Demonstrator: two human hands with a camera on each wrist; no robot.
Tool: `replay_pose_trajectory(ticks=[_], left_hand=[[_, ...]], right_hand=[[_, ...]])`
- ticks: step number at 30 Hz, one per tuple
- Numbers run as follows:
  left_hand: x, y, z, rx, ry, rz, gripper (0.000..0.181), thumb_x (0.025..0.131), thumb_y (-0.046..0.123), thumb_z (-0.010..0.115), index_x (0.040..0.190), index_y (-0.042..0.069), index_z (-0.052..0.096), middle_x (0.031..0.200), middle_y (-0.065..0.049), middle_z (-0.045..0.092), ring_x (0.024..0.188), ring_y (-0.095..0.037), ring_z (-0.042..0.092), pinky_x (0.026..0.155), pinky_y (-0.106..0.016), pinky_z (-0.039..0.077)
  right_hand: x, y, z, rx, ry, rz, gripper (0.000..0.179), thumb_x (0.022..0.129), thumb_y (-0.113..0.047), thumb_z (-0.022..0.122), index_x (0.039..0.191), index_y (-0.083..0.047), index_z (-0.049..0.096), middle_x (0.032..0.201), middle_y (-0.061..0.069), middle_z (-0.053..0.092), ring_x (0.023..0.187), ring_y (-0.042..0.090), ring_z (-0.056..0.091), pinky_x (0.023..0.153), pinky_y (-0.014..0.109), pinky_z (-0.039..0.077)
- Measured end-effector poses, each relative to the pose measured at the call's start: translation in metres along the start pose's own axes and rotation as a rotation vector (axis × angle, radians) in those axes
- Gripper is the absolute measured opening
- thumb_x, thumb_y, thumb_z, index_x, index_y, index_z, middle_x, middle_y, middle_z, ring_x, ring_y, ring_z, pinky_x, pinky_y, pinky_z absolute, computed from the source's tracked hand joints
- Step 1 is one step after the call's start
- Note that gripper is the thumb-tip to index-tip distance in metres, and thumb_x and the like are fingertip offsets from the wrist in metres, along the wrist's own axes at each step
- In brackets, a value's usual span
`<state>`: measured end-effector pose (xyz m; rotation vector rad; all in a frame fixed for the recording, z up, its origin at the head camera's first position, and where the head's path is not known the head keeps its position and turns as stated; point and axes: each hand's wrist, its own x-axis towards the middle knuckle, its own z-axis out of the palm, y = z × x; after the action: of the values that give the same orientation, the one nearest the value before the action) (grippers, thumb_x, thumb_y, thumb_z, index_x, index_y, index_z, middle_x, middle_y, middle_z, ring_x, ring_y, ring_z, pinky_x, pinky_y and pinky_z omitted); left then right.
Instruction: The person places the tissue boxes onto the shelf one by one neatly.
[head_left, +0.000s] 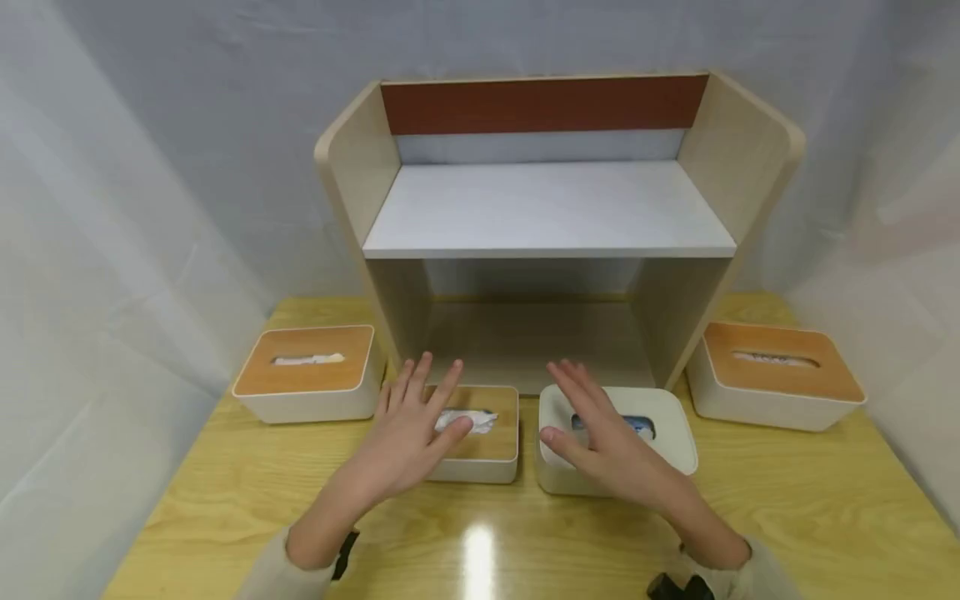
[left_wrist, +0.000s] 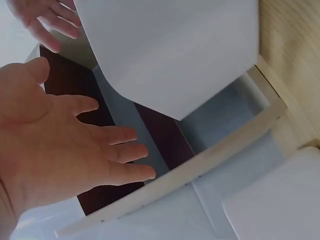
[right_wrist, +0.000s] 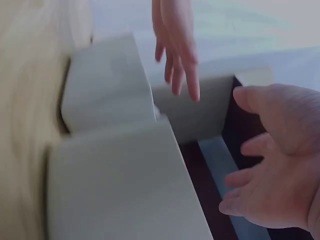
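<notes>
Head view: left hand point(head_left: 408, 429) and right hand point(head_left: 618, 442), unclenched, hold nothing above boxes point(head_left: 491, 442), probably light and stiff, best gripped by sidewalls point(head_left: 474, 472).

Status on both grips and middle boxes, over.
Left grip open above wood-topped middle box. Right grip open above white-lidded box. Both boxes on table, unheld. Nothing visible blocking; shelf behind.

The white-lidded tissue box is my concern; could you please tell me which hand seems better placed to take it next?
Probably the right hand: it hovers, open, above the white-lidded tissue box, whereas the left hand is over the wood-lidded box beside it.
</notes>
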<state>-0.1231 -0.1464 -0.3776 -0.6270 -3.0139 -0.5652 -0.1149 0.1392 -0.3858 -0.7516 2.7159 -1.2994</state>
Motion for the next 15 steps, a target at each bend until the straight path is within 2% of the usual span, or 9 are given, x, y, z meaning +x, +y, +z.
replay_pose_trajectory(ticks=[6,9,12,15], left_hand=[[-0.014,-0.008,-0.001,-0.066,0.042,-0.026,0.071,0.103,0.047,0.045,0.160,0.016,0.017,0.163,-0.026,0.009,0.149,-0.045,0.008,0.115,-0.068,0.011],[-0.020,-0.011,-0.002,-0.098,0.056,-0.036,0.071,0.103,0.045,0.047,0.160,0.016,0.017,0.163,-0.025,0.008,0.150,-0.043,0.008,0.116,-0.065,0.012],[-0.026,-0.013,-0.001,-0.127,0.064,-0.050,0.071,0.103,0.046,0.046,0.161,0.018,0.014,0.164,-0.024,0.007,0.149,-0.043,0.008,0.115,-0.066,0.015],[-0.030,-0.014,0.000,-0.151,0.064,-0.066,0.072,0.103,0.049,0.045,0.161,0.023,0.011,0.164,-0.022,0.006,0.148,-0.046,0.010,0.111,-0.070,0.020]], right_hand=[[-0.005,-0.018,0.019,0.201,0.058,-0.030,0.078,0.096,-0.025,0.066,0.160,-0.021,0.020,0.165,0.008,0.018,0.151,0.032,0.014,0.116,0.059,0.020],[-0.006,-0.026,0.028,0.374,0.044,-0.036,0.079,0.096,-0.015,0.065,0.160,-0.016,0.018,0.165,0.005,0.017,0.151,0.026,0.015,0.118,0.047,0.021],[-0.005,-0.034,0.036,0.564,0.023,0.005,0.079,0.096,-0.006,0.063,0.160,-0.009,0.015,0.165,0.005,0.015,0.151,0.022,0.014,0.117,0.036,0.019],[-0.004,-0.040,0.043,0.692,0.036,0.069,0.078,0.095,0.001,0.059,0.159,-0.005,0.014,0.165,0.008,0.016,0.151,0.023,0.016,0.116,0.033,0.020]])
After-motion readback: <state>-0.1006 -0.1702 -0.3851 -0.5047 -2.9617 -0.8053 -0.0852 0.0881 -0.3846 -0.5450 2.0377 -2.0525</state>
